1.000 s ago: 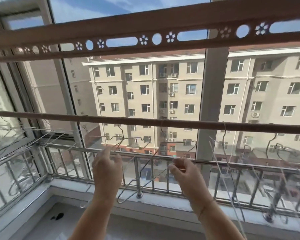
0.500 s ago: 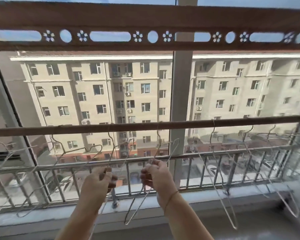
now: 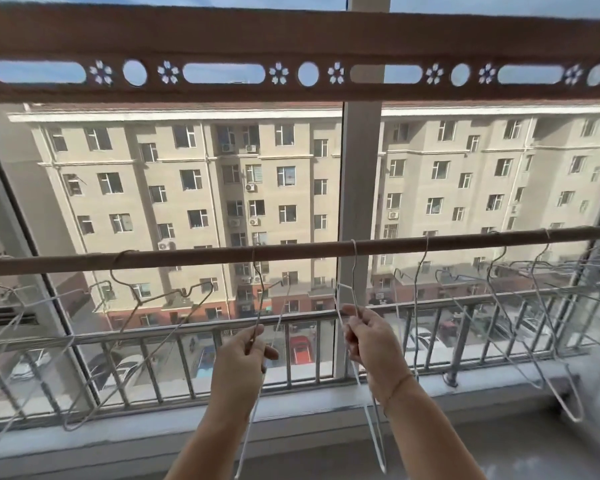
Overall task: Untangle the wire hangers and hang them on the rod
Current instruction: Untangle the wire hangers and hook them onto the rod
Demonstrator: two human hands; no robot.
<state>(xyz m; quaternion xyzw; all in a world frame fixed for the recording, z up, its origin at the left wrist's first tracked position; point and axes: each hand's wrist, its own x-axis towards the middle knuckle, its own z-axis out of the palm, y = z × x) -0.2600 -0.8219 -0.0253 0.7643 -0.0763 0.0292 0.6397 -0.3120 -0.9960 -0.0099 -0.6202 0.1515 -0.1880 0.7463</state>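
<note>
Left hanger (image 3: 260, 306): hooked on the rod (image 3: 187, 256), twelve o'clock from the left grip (image 3: 243, 355), which pinched its neck.
Right hanger (image 3: 355, 271): hooked just beside, its wire curled round by the right grip (image 3: 371, 341).
Doing it well: they likely needed sliding apart along the rod, hooks kept seated.
Other hangers (image 3: 140, 301): crowded toward three and nine o'clock.
Writing: none readable.

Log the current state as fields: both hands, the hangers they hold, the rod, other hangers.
left hand: fingers pinch a thin pale wire hanger below its neck
right hand: grips a white wire hanger by its upper wires
held hangers: both hooks sit over the brown horizontal rod; the bodies hang apart
other hangers: a grey wire hanger on the rod to the left; an overlapping hanger cluster to the right
cluster tangled: cannot tell
</note>
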